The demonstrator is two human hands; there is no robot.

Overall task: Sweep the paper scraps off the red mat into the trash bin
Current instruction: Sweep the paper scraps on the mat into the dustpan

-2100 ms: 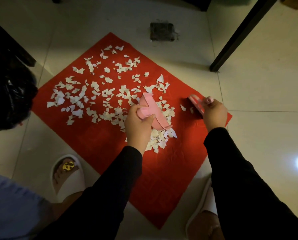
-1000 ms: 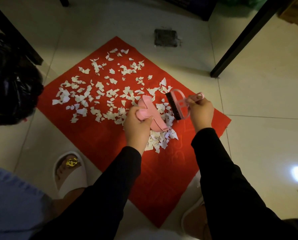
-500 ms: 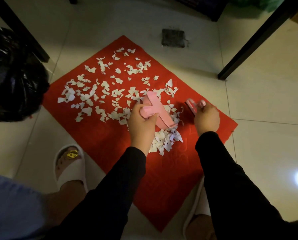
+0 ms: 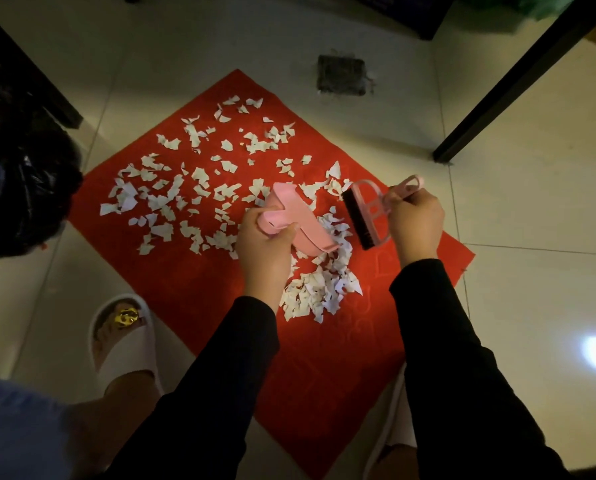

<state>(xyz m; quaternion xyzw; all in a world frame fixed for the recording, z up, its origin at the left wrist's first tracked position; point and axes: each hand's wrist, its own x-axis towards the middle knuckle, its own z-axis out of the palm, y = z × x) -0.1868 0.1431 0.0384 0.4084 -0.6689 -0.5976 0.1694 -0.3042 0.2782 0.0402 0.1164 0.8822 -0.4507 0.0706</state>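
Note:
A red mat lies diagonally on the tiled floor. White paper scraps are scattered over its far half, and a denser heap sits near the middle. My left hand grips a pink dustpan by its handle, tilted over the heap. My right hand holds a pink brush with black bristles, lifted just right of the dustpan, bristles facing it. The bin with a black bag stands at the mat's left corner.
A black table leg slants down at the upper right, another dark leg at the upper left. A floor drain lies beyond the mat. My white slippers stand at the mat's near edges.
My right hand has raised the brush from the mat and turned its bristles toward the dustpan. The dustpan stays over the heap; stray scraps at the right edge were brushed inward.

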